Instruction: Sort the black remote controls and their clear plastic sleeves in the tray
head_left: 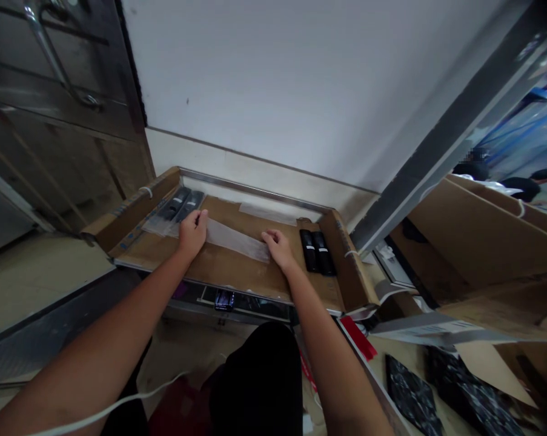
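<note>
Plastic sleeve (237, 240) lies empty: left hand (192, 233) curled onto one end, right hand (277, 247) flat and open on the other; bagged remotes (177, 209) done, bare remotes (317, 251) unbagged.

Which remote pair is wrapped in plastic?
The left pair, by the left hand, has clear film over it; the right pair, beside the right hand, is bare.

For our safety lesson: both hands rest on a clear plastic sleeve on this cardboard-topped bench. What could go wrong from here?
1. The thin plastic sleeve, stretched between the left hand and the right hand, could crease or tear.
2. The black remotes lie close beside the right hand; a sideways sweep might knock them.
</note>
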{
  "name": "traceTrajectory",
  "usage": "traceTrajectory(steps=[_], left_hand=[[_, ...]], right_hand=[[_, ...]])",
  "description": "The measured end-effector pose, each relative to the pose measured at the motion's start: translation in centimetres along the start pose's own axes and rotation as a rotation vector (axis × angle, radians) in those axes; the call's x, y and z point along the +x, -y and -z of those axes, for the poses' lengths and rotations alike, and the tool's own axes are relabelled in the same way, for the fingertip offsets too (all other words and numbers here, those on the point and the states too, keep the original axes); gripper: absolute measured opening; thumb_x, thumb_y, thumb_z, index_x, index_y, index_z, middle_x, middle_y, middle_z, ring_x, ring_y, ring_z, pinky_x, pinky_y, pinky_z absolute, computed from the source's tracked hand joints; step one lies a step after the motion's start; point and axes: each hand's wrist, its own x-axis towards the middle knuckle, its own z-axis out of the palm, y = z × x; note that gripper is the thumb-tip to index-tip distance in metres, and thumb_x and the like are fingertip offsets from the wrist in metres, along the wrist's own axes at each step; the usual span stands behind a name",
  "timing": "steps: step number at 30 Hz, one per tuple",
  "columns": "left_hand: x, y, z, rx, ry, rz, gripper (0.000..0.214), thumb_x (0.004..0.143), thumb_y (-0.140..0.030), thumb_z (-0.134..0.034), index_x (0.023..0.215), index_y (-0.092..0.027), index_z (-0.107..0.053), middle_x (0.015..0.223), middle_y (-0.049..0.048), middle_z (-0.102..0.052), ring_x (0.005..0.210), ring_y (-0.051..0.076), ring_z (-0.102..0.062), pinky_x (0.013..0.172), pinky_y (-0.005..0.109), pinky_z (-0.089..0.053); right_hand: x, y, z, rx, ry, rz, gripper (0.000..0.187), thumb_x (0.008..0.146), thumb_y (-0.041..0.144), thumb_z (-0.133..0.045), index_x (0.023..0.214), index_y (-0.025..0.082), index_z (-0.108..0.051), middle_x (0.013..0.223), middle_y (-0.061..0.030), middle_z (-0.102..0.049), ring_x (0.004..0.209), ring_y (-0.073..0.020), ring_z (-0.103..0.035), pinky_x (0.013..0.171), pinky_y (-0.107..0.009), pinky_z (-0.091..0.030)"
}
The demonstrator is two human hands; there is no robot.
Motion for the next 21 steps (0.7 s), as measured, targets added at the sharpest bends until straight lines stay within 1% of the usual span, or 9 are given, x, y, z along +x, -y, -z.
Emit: traceTrajectory(steps=[2,4,7,10,12,16,19,21], left_hand=[[0.03,0.02,-0.01,-0.017,-0.015,-0.006,0.033,0.097,-0.042,-0.047,0.071,-0.021,-0.052,0.064,-0.0027,-0.047,0.065,0.015,-0.045,0.064,0.026,-0.034],[0.07,0.09,-0.03,-0.012,-0.051,-0.003,0.031,0.097,-0.040,-0.046,0.072,-0.021,-0.051,0.065,-0.0026,-0.047,0.067,0.015,-0.045,0.065,0.027,-0.035],[0.12,0.14,-0.01,0.018,-0.085,0.006,0.030,0.098,-0.037,-0.045,0.073,-0.022,-0.048,0.066,-0.0027,-0.046,0.068,0.015,-0.046,0.066,0.027,-0.034],[0.13,0.11,0.03,0.029,-0.100,0.011,0.030,0.099,-0.036,-0.044,0.072,-0.022,-0.046,0.066,-0.0029,-0.044,0.068,0.015,-0.045,0.066,0.027,-0.034],[0.13,0.13,0.04,0.025,-0.114,0.011,0.031,0.099,-0.035,-0.044,0.071,-0.022,-0.044,0.066,-0.0030,-0.043,0.068,0.015,-0.044,0.066,0.027,-0.034],[0.11,0.35,0.00,0.024,-0.124,-0.010,0.031,0.100,-0.035,-0.044,0.072,-0.022,-0.044,0.066,-0.0029,-0.043,0.068,0.015,-0.044,0.066,0.027,-0.033],[0.04,0.37,-0.03,0.023,-0.125,-0.032,0.030,0.100,-0.035,-0.044,0.073,-0.022,-0.045,0.067,-0.0029,-0.044,0.068,0.015,-0.044,0.067,0.028,-0.032],[-0.01,0.23,-0.04,0.025,-0.124,-0.032,0.030,0.100,-0.034,-0.044,0.073,-0.022,-0.045,0.067,-0.0029,-0.044,0.068,0.015,-0.044,0.067,0.028,-0.033]], right_hand=[[0.50,-0.20,0.20,0.156,0.055,0.036,0.038,0.084,0.050,-0.064,0.105,0.019,-0.068,0.094,-0.0036,-0.073,0.086,-0.0182,-0.066,0.080,-0.028,-0.049],[0.52,-0.24,0.25,0.247,0.048,0.064,0.038,0.080,0.053,-0.065,0.098,0.019,-0.067,0.083,-0.0014,-0.070,0.078,-0.0173,-0.064,0.073,-0.027,-0.048],[0.15,-0.13,0.08,0.280,0.008,0.111,0.042,0.080,0.059,-0.063,0.090,0.019,-0.068,0.080,-0.0007,-0.068,0.077,-0.0173,-0.062,0.072,-0.027,-0.047],[-0.05,-0.01,0.00,0.306,0.049,0.104,0.042,0.077,0.060,-0.065,0.085,0.019,-0.067,0.075,0.0002,-0.067,0.073,-0.0168,-0.059,0.069,-0.027,-0.046],[-0.04,0.04,0.12,0.356,0.049,0.094,0.040,0.073,0.057,-0.069,0.086,0.020,-0.066,0.072,0.0014,-0.064,0.069,-0.0162,-0.057,0.065,-0.026,-0.045],[-0.04,0.17,0.52,0.447,0.017,0.107,0.039,0.073,0.057,-0.068,0.088,0.021,-0.064,0.072,0.0017,-0.061,0.068,-0.0156,-0.054,0.063,-0.026,-0.043],[-0.13,0.29,0.62,0.481,-0.014,0.053,0.047,0.072,0.063,-0.066,0.095,0.022,-0.062,0.074,0.0018,-0.060,0.066,-0.0155,-0.054,0.060,-0.025,-0.042],[-0.17,0.39,0.56,0.453,0.003,0.003,0.053,0.075,0.070,-0.060,0.097,0.023,-0.062,0.075,0.0009,-0.060,0.065,-0.0163,-0.054,0.057,-0.026,-0.042]])
